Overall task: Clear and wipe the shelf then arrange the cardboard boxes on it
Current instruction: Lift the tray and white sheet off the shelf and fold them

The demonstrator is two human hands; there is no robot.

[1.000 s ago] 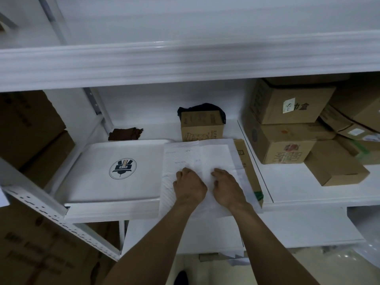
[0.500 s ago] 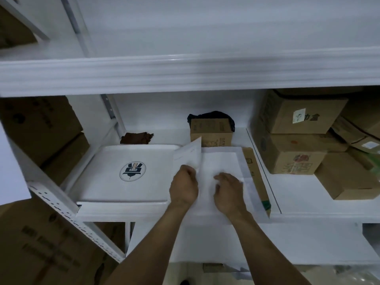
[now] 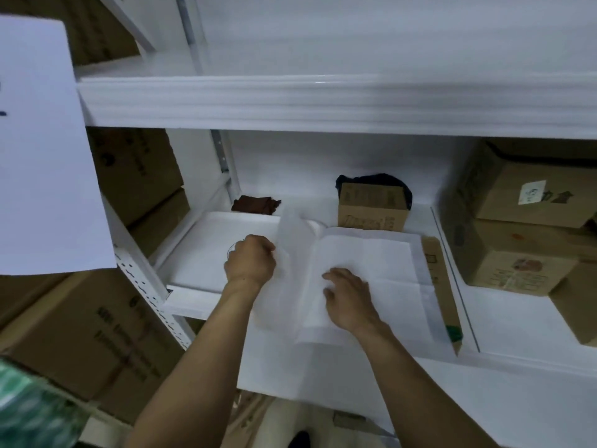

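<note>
Two bare hands on two bare forearms, seen from above.
The left hand (image 3: 250, 260) and right hand (image 3: 347, 294) are bare, knuckles and wrist bones showing. The left forearm (image 3: 200, 360) and right forearm (image 3: 416, 383) are bare from wrist to the bottom edge. A dark shape (image 3: 300, 439) low between them may be a shoe; too blurred to tell.

- Shelf (image 3: 517, 321): white metal, running from the centre to the right edge of the frame.
- Small box (image 3: 371, 208): brown, upright, at the back, centre frame.
- Flat box (image 3: 439, 286): lies under the papers (image 3: 365, 263); only its right strip shows.
- Sheet (image 3: 292, 240): my left hand (image 3: 250, 261) pinches it up; my right hand (image 3: 349, 299) rests on the papers.
- Stacked boxes (image 3: 523, 253): brown, at right.
</note>
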